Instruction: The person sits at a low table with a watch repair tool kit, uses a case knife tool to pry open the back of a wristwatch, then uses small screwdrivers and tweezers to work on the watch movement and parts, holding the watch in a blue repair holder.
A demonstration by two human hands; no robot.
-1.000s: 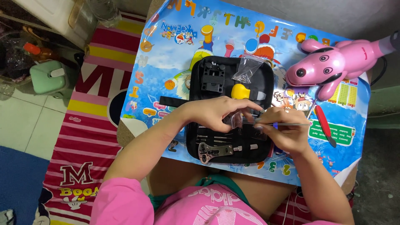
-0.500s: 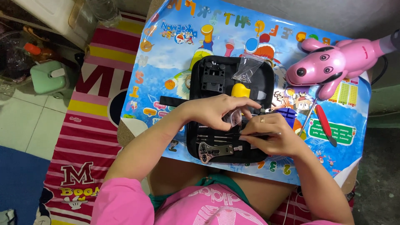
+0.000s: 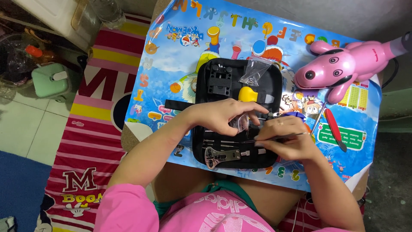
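- Fingers (image 3: 240,112) of left hand (image 3: 223,116) curled, pinching a small clear plastic bag (image 3: 241,123) over the middle of the open case.
- Right hand (image 3: 285,139) pinched shut on thin metal tweezers (image 3: 274,137); they lie roughly level, tips aimed left toward the bag, just beside it. Can't tell if tips touch it.
- Both hands sit over a black zip tool case (image 3: 214,129), opened flat on the table.
- Case, far half: black block holder (image 3: 219,80), yellow tool (image 3: 247,94), crumpled clear bag (image 3: 254,72) with small parts.
- Case, near half: slim metal tools in elastic loops (image 3: 221,142), adjustable metal wrench (image 3: 221,157) at the near edge.
- Right of case: red-handled screwdriver (image 3: 334,129) and a thin metal rod (image 3: 318,121) on the table, clear of the hand.
- Pink toy-dog lamp (image 3: 343,66) at the far right corner.
- Table covered by a blue cartoon alphabet sheet (image 3: 171,56).
- Floor left: striped red mat (image 3: 86,141), green plastic container (image 3: 51,79).
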